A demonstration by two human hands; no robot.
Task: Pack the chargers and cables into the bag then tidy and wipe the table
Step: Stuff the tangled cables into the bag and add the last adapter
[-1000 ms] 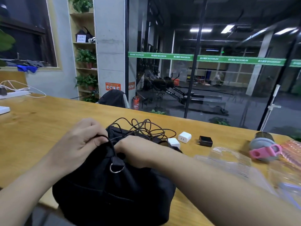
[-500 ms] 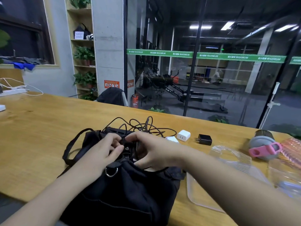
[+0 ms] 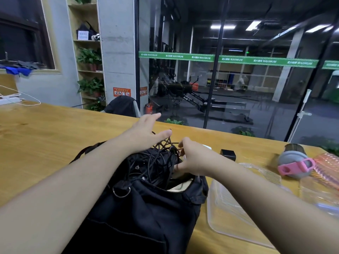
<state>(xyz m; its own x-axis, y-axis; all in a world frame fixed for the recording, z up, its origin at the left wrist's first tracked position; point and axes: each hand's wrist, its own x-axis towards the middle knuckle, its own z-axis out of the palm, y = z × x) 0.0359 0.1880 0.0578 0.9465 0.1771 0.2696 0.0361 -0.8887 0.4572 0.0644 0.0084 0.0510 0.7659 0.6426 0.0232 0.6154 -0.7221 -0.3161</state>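
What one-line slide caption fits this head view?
Both hands, left hand and right hand, reach over the open black fabric bag toward tangled black cables on the wooden table.

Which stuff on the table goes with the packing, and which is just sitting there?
For the job: black bag, tangled black cables, black charger, white charger.

Just lying about: clear plastic tray, grey bottle with pink strap, white power strip.

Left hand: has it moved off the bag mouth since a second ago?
Yes. The left hand has gone from the bag mouth forward over the cables, toward the table's far edge, fingers spread.
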